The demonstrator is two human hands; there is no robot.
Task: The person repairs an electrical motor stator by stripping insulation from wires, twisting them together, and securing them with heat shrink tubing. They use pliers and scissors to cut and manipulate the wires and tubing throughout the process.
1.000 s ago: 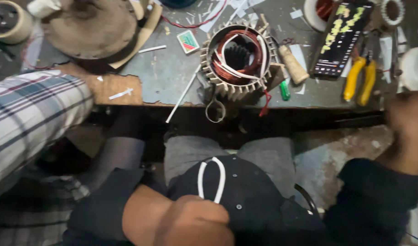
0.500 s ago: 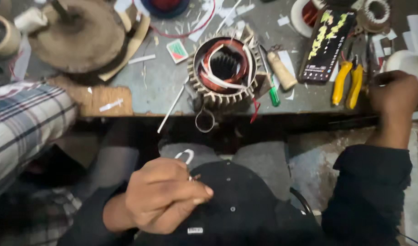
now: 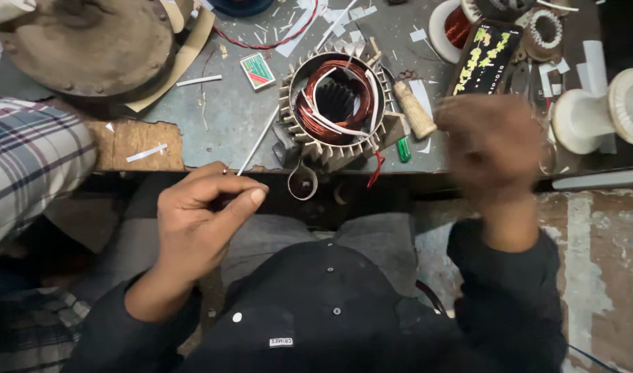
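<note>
Motor stator [image 3: 336,103] sits centre-top; my left hand [image 3: 199,221] pinches a thin strip, right hand [image 3: 492,148] blurred, fingers unclear; I'd feed it steadily

Copper-red windings [image 3: 323,121], plaid sleeve [image 3: 26,166], grey bench [image 3: 226,110].

Motor-repair workshop: copper-wound stator [image 3: 335,103], cluttered bench [image 3: 219,117]

A grey workbench [image 3: 226,117] carries a copper-wound stator [image 3: 336,103], white paper strips [image 3: 144,152] and a wooden-handled tool [image 3: 414,110].
</note>
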